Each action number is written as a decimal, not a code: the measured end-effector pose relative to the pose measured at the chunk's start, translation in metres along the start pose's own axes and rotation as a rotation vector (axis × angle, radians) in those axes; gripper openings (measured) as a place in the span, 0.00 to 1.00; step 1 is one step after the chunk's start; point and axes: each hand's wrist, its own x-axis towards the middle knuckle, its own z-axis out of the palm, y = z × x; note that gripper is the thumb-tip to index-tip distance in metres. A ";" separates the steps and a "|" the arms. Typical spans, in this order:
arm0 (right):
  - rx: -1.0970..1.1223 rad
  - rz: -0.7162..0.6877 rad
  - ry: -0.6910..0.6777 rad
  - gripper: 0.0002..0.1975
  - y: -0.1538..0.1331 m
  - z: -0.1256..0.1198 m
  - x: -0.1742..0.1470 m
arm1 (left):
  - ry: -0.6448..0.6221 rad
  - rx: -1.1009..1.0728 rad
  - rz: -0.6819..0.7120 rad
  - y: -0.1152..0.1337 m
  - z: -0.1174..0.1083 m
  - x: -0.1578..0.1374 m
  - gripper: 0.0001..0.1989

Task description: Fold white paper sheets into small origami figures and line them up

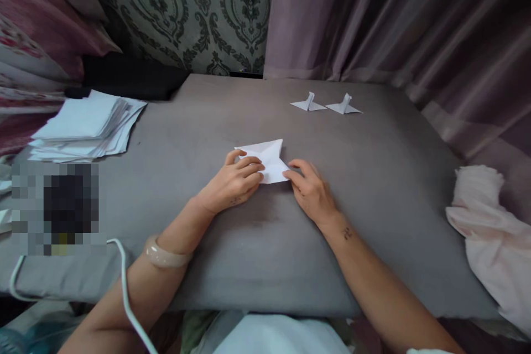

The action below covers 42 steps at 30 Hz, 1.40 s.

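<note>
A partly folded sheet of white paper (269,152) lies on the grey-covered table in front of me, with pointed corners and a notch on its right side. My left hand (240,180) rests over the paper's left part, its fingers bent and spread on the surface; it hides that side. At the lower right corner, my right hand (309,185) pinches the paper's tip between thumb and finger. Farther back stand two folded paper figures, a left one (309,103) and a right one (345,105), each with flat wings and an upright middle.
A stack of white paper (89,121) lies at the left, before a black cloth (133,74). A white cable (126,293) crosses my left forearm. Pale pink fabric (489,232) hangs at the right edge. A blurred-out patch (70,204) covers something at left.
</note>
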 end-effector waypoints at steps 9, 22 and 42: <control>-0.021 0.099 -0.106 0.11 -0.003 -0.003 -0.007 | -0.007 -0.022 -0.114 0.008 0.012 0.005 0.10; 0.139 0.200 -0.041 0.09 0.002 0.003 -0.006 | -0.049 -0.210 -0.391 -0.002 0.019 0.008 0.14; 0.173 0.276 -0.070 0.08 0.003 0.000 -0.006 | -0.008 -0.035 -0.419 0.020 0.014 0.011 0.15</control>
